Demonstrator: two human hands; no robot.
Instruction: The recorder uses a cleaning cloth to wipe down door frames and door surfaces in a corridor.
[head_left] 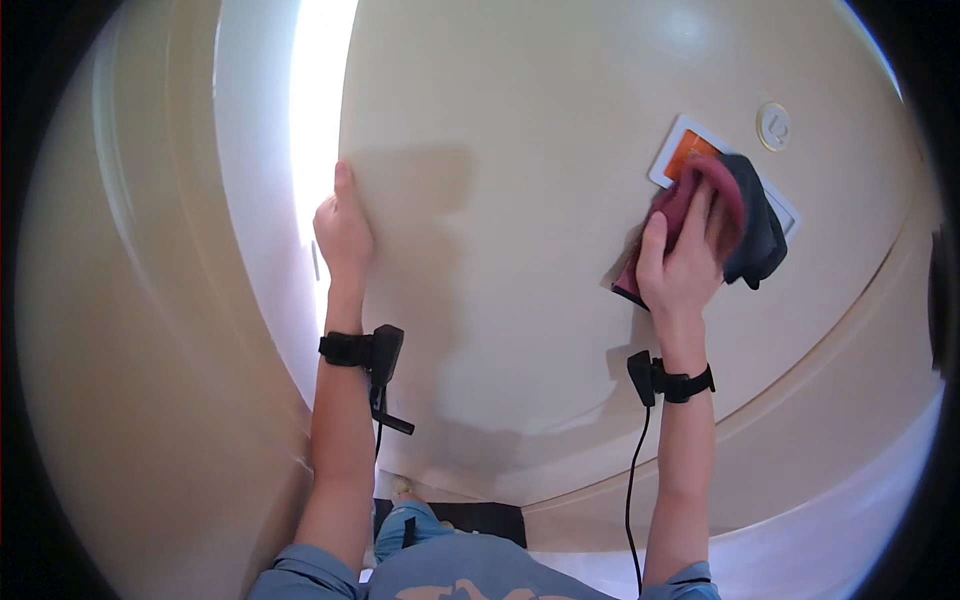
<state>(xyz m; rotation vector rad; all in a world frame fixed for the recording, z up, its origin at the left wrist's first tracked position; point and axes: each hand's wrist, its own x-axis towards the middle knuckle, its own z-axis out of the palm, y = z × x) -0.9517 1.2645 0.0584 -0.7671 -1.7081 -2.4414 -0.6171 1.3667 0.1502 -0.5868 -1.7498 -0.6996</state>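
Note:
A broad cream door (530, 230) fills the middle of the view. My left hand (343, 235) is closed round its left edge, thumb pointing up and the other fingers mostly hidden behind. On the right, my right hand (685, 265) presses a folded cloth (768, 235), dark red on one side and dark grey on the other, against the door's face. Partly under the cloth lies a slanted white-framed sign (692, 150) with an orange panel. A round cream plaque (773, 126) with a raised mark is fixed above and to the right of the cloth.
Bright light comes through the gap (318, 120) past the door's left edge. A cream wall panel (150, 300) curves along the left. Black straps with small boxes and cables circle both wrists. Below, a dark mat (490, 520) lies on the floor near my leg.

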